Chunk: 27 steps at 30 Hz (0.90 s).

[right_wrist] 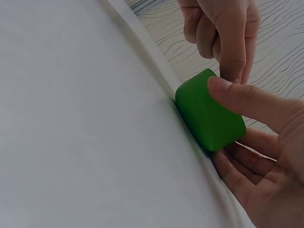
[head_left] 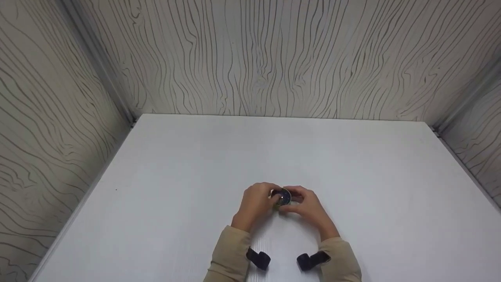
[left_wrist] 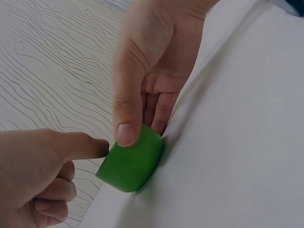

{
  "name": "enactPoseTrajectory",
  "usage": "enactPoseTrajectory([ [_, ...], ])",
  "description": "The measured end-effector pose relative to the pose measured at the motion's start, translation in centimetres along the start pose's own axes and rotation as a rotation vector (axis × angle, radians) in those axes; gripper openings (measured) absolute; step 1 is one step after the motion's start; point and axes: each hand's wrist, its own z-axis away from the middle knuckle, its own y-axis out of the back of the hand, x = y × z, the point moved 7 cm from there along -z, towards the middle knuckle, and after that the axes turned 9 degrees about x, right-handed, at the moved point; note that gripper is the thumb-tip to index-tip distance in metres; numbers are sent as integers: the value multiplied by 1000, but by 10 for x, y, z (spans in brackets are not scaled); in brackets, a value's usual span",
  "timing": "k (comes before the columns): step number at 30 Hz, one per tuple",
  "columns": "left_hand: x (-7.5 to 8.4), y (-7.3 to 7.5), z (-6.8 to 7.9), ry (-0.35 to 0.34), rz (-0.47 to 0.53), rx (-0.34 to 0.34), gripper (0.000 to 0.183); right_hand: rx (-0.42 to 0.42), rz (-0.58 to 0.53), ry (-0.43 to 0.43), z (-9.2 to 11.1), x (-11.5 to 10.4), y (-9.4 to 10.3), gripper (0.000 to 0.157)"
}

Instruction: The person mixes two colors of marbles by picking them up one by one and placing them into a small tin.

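A small green round case (left_wrist: 135, 161) with a dark, speckled face stands on the white table, its face turned up in the head view. My right hand (head_left: 311, 205) grips it by the side. The right thumb (right_wrist: 242, 97) lies along the green wall, with the fingers round the far side. From the left, my left hand (head_left: 256, 201) reaches over the top, thumb and forefinger pinching at the dark face and rim. The other left fingers (left_wrist: 54, 199) are curled in beneath. The fingertips hide part of the dark face (head_left: 284, 197).
The white table (head_left: 176, 164) spreads out around both hands. Wood-grain patterned panels (head_left: 250, 58) rise at the back and sides. Black wrist straps with camera mounts (head_left: 264, 260) stick out from both beige sleeves (head_left: 231, 250) near the front.
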Motion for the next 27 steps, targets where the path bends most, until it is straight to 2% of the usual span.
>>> enactPoseTrajectory([
  [8,-8,10,-2,51,35,2,21,0,27,3,-1,2,-1,64],
  [16,-6,23,-2,-9,43,57,20,13,40,2,-2,0,-1,63],
  [22,-5,37,-2,-11,64,95,20,14,34,9,-1,-1,-1,63],
  [27,-5,41,-1,-10,78,106,20,8,33,20,1,-2,0,65],
])
